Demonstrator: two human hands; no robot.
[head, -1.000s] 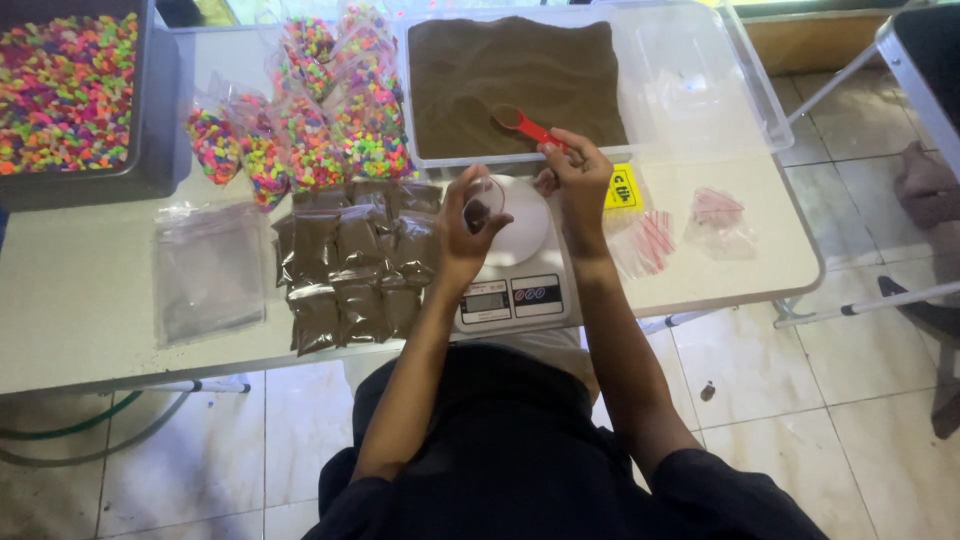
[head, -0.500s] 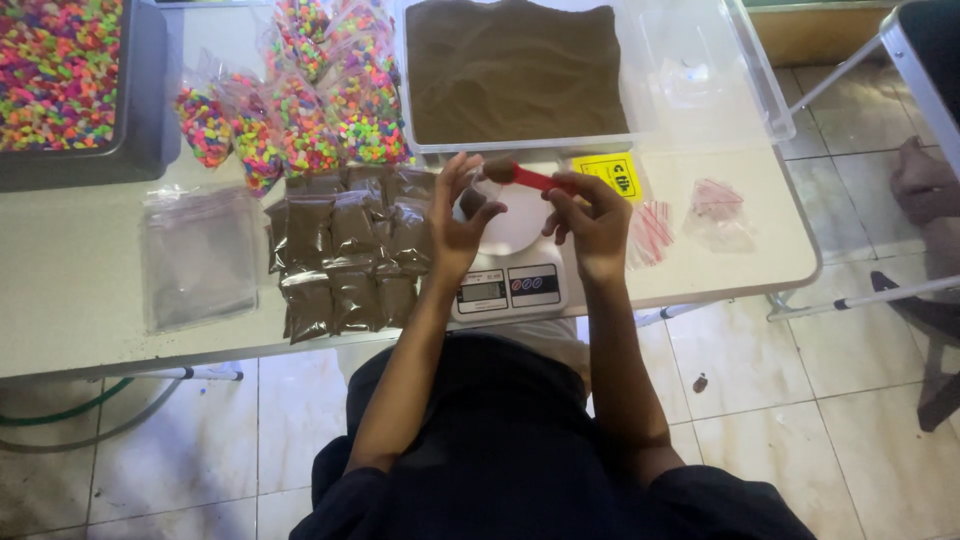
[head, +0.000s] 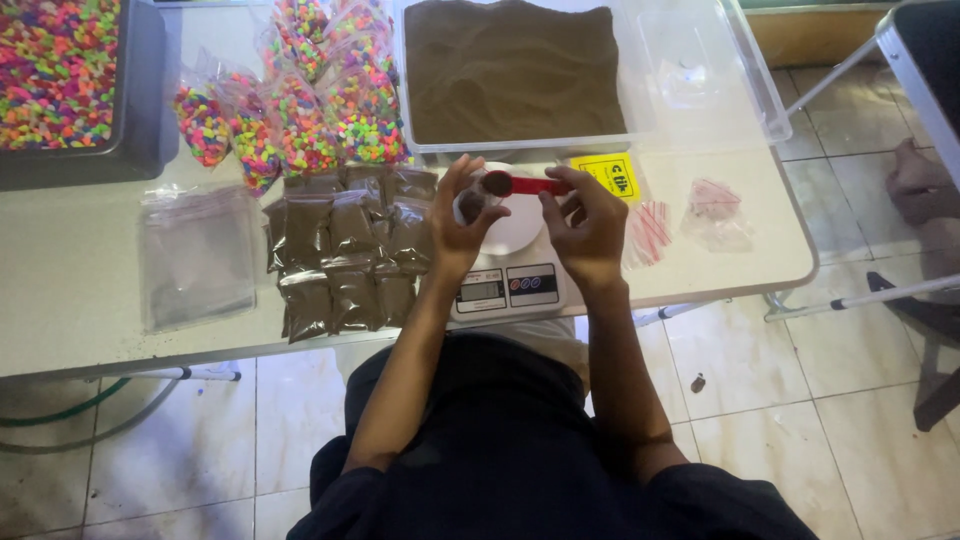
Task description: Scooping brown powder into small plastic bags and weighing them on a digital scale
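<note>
Head view: left hand (head: 458, 222) pinches a small clear bag (head: 468, 205) w/ brown sand over the white scale (head: 507, 272). Right hand (head: 588, 228) grips a red scoop (head: 525, 185), bowl touching the bag mouth, just above the scale. Filled sand bags (head: 345, 250) lie left of the scale; sand tray (head: 512, 72) behind it.

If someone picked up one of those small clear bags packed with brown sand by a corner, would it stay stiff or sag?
The small clear bags of brown sand lie plump, so one would probably sag and feel heavy for its size. The thin glossy plastic might slip.
</note>
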